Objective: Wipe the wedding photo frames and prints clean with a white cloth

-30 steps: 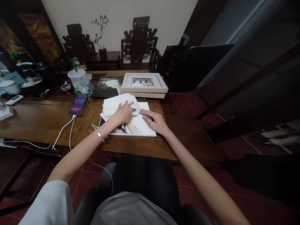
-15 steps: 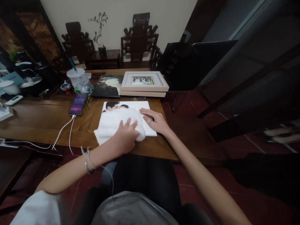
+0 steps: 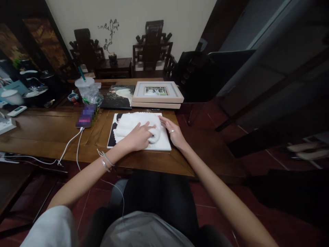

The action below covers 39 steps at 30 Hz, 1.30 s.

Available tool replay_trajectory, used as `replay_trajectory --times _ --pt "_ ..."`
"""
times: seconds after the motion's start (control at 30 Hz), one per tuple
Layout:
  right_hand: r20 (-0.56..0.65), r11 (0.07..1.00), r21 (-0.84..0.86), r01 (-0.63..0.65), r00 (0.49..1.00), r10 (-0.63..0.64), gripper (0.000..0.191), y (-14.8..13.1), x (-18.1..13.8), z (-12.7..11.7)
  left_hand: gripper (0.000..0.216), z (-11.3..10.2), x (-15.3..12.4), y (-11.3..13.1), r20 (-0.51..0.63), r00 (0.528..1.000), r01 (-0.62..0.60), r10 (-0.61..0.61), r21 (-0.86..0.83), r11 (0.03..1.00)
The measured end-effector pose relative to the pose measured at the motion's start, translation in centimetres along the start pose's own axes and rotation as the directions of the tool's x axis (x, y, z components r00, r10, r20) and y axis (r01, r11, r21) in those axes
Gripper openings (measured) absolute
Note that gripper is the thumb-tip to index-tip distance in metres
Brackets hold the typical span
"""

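A white fluffy cloth (image 3: 128, 124) lies over most of a white photo panel (image 3: 166, 142) on the wooden table. Dark hair and dark clothing in the print show at the panel's left side. My left hand (image 3: 141, 136) presses on the cloth from above, its fingers spread; the thumb is partly hidden by folds. At the panel's right edge rests my right hand (image 3: 176, 134), fingers stretched forward and a ring on one of them. It touches the panel's upper right side beside the cloth.
Behind the panel lie stacked pale frames (image 3: 177, 94) and a dark picture panel (image 3: 115, 99). To the left are a charging phone (image 3: 86, 116) with white cables (image 3: 67, 144), a lidded plastic cup (image 3: 84, 83) and a crumpled clear bag (image 3: 94, 94). The table's right edge is close to my right hand.
My left hand has moved the cloth away from me and slightly right, covering more of the print's top and baring its lower left. My right hand has shifted slightly right along the panel's edge.
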State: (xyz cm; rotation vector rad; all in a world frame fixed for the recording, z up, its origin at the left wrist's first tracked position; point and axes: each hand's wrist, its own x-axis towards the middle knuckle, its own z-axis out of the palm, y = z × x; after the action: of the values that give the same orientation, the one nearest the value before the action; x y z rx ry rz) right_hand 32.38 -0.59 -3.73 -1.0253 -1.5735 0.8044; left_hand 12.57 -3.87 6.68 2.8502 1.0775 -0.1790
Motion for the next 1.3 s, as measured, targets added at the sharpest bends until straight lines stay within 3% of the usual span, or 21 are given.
replay_trajectory --times 0.17,0.37,0.47,0.57,0.67,0.8,0.87,0.97,1.1,1.2,1.3 --pt "-0.007 1.000 0.019 0.019 1.000 -0.019 0.052 0.0 0.0 -0.2 0.039 1.3 -0.1 2.2 -0.010 0.997 -0.076 0.076 0.036 0.996" --pt "0.107 0.999 -0.030 0.022 0.994 -0.019 0.049 -0.9 -0.2 -0.1 0.032 2.0 -4.4 6.5 -0.017 0.981 -0.193 0.194 0.057 0.980" --pt "0.142 0.977 -0.184 0.111 0.986 -0.085 0.039 -1.2 -0.2 0.2 0.028 0.9 -6.8 7.1 0.030 0.985 -0.170 0.169 0.034 0.985" --pt "0.185 0.939 -0.274 0.209 0.969 -0.162 0.033 -1.3 -0.1 0.4 0.028 -0.3 -7.3 5.7 0.025 0.998 -0.057 0.056 0.017 0.998" --pt "0.198 0.923 -0.298 0.244 0.961 -0.191 0.032 -1.1 -0.1 0.5 0.032 -1.0 -5.3 1.9 -0.025 0.993 0.118 -0.118 0.002 0.993" --pt "0.208 0.915 -0.310 0.258 0.958 -0.199 0.030 -1.0 0.0 0.6 0.030 -1.8 -0.3 -3.9 -0.053 0.991 0.120 -0.126 -0.107 0.987" --pt "0.212 0.913 -0.313 0.262 0.956 -0.202 0.031 -1.0 0.1 0.6 0.030 -2.4 2.4 -5.3 -0.098 0.981 0.155 -0.170 -0.140 0.978" --pt "0.214 0.908 -0.326 0.263 0.956 -0.200 0.031 -1.0 0.1 0.6 0.032 -3.3 5.9 -4.8 -0.140 0.973 0.161 -0.185 -0.169 0.973" --pt "0.215 0.897 -0.368 0.243 0.961 -0.172 0.031 -1.1 0.0 0.4 0.032 -3.9 8.9 -2.1 -0.058 0.994 0.084 -0.095 -0.161 0.983" --pt "0.213 0.898 -0.381 0.221 0.966 -0.148 0.031 -1.2 0.1 0.4 0.032 -3.6 9.2 -1.6 -0.029 0.995 0.087 -0.091 -0.129 0.988" --pt "0.206 0.909 -0.357 0.213 0.968 -0.146 0.030 -1.4 0.0 0.4 0.032 -2.8 7.9 -3.0 -0.038 0.988 0.145 -0.153 -0.147 0.978"
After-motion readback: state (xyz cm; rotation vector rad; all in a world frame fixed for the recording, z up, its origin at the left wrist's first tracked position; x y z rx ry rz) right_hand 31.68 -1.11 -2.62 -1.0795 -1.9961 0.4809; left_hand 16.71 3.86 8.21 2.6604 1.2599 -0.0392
